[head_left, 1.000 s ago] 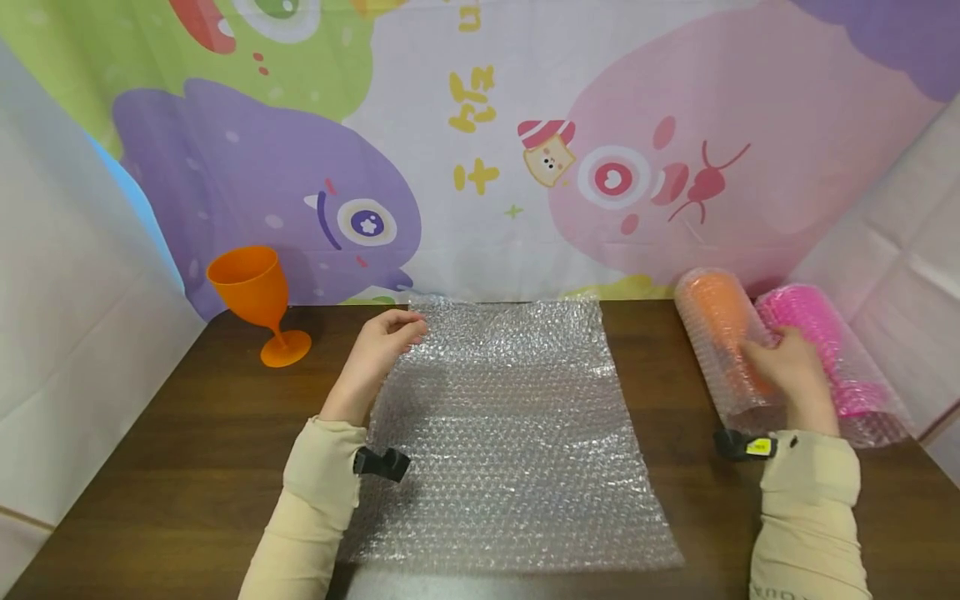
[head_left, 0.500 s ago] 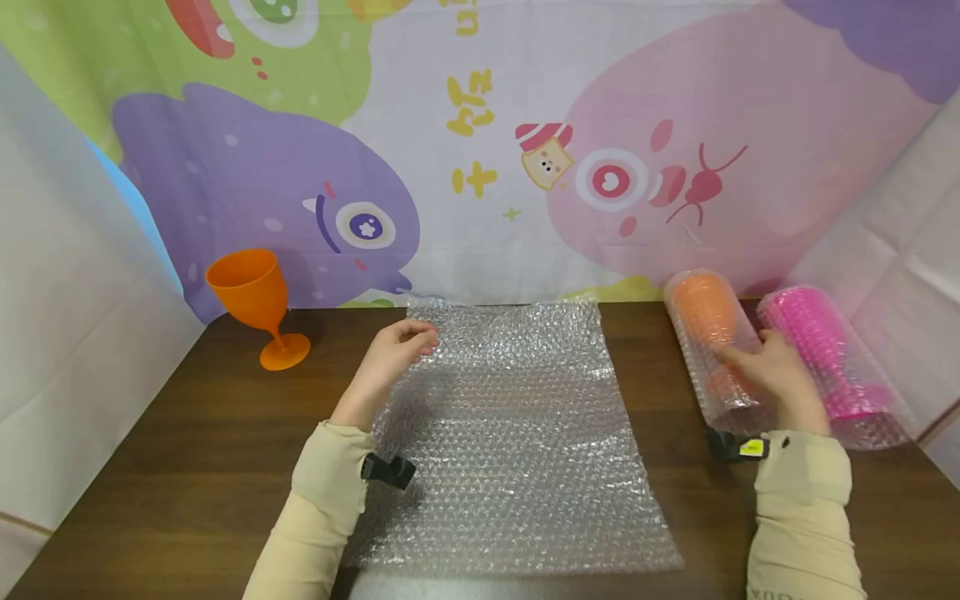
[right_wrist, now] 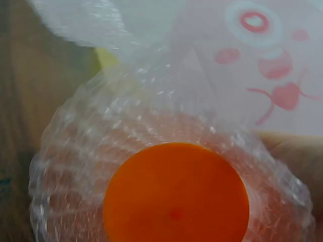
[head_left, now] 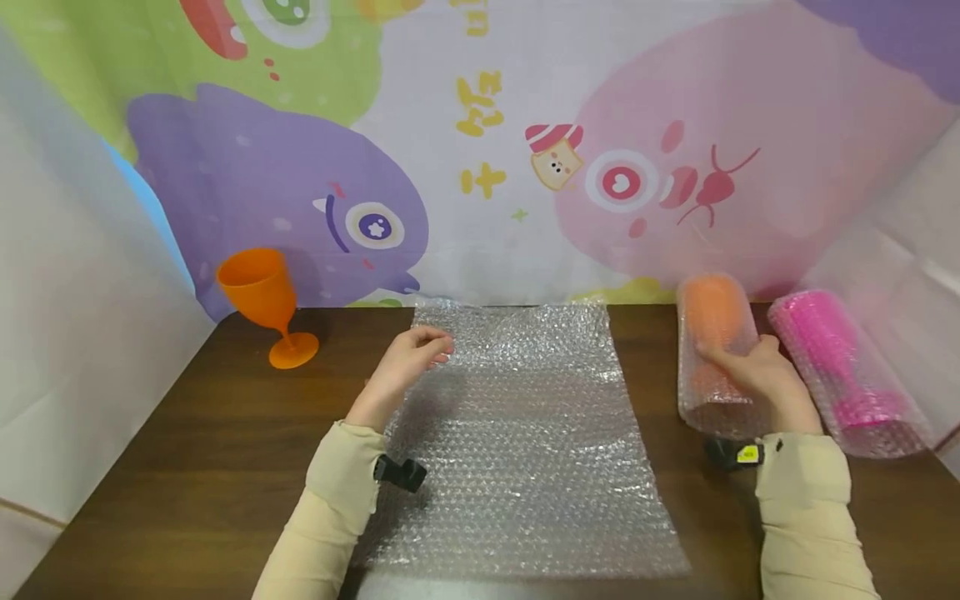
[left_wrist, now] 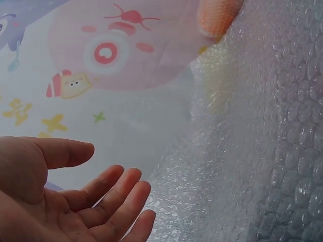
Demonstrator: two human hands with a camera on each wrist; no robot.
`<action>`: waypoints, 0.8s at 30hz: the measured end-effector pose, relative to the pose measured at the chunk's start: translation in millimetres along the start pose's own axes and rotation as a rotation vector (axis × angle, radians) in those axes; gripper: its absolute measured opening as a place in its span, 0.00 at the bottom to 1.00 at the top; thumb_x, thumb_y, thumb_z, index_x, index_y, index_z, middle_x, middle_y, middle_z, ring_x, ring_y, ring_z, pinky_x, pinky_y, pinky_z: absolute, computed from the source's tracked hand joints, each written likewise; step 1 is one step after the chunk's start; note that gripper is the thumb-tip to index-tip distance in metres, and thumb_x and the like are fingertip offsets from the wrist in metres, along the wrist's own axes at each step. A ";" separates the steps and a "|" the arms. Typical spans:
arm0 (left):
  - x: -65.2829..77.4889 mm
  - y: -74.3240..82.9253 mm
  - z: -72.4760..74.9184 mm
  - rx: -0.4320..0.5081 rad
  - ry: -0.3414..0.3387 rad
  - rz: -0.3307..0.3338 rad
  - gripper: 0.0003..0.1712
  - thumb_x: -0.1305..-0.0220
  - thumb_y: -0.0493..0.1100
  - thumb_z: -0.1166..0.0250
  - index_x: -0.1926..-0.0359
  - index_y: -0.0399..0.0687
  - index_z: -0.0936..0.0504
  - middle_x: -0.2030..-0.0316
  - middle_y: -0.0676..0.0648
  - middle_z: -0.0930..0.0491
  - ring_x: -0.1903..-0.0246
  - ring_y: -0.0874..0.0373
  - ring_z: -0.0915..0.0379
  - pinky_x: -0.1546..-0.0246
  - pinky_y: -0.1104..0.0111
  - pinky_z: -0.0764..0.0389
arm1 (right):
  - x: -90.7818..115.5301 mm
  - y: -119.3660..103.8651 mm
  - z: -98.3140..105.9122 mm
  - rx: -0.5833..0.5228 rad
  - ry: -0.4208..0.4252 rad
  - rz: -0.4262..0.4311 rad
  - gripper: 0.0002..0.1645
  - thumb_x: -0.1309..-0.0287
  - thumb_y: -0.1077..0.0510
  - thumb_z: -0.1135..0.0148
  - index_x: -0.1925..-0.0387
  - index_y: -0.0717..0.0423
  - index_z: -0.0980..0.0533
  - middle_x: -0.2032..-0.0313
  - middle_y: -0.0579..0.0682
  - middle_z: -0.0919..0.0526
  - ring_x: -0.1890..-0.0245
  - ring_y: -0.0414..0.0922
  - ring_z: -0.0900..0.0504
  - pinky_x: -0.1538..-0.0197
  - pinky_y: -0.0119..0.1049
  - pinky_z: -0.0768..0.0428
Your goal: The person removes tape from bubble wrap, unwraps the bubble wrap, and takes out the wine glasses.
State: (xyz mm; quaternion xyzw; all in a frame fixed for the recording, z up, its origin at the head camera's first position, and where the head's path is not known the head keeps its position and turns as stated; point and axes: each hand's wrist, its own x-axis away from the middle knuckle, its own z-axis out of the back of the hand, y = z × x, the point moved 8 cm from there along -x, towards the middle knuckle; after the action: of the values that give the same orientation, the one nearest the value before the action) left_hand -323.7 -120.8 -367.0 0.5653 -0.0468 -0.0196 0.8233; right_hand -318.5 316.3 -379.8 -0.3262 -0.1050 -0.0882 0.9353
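Observation:
On the right of the head view my right hand (head_left: 761,375) grips an orange goblet rolled in bubble wrap (head_left: 716,325), thumb across its near side. The right wrist view looks into the roll's end, where the goblet's round orange base (right_wrist: 176,196) shows inside the bubble wrap. Over the upper left part of a flat bubble wrap sheet (head_left: 517,442) hovers my left hand (head_left: 408,362), holding nothing. Its fingers are loosely bent and spread in the left wrist view. Beside my right hand lies a pink goblet (head_left: 832,350), also rolled in bubble wrap.
An unwrapped orange goblet (head_left: 258,292) stands upright at the back left of the dark wooden table (head_left: 172,450). A cartoon-printed cloth (head_left: 480,242) hangs along the back edge, with pale walls at both sides.
My right hand has shifted the wrapped orange goblet left, away from the pink one, and turned it straighter. My left hand has drifted slightly right and down over the sheet.

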 end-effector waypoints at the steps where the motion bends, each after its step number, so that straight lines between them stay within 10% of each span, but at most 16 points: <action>1: -0.1 -0.9 -1.3 0.001 -0.004 0.005 0.21 0.35 0.45 0.48 0.47 0.35 0.28 0.53 0.37 0.25 0.53 0.44 0.28 0.48 0.54 0.31 | 0.4 -0.8 -0.6 0.016 0.004 0.007 0.71 0.48 0.25 0.58 0.41 0.85 0.74 0.41 0.85 0.66 0.41 0.77 0.57 0.41 0.64 0.49; 24: -3.8 -11.6 -19.5 0.032 -0.108 0.066 0.24 0.33 0.46 0.50 0.42 0.36 0.34 0.50 0.36 0.26 0.51 0.45 0.27 0.52 0.60 0.28 | 2.2 -11.2 -21.4 -0.312 -0.016 0.037 0.62 0.45 0.31 0.55 0.37 0.78 0.66 0.40 0.79 0.55 0.43 0.68 0.42 0.44 0.57 0.34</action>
State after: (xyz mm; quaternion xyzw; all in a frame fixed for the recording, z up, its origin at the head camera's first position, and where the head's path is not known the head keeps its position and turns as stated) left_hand -325.3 -106.5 -385.1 0.5746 -0.1100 -0.0221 0.8107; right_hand -316.0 294.0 -388.9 -0.4702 -0.0913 -0.0839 0.8738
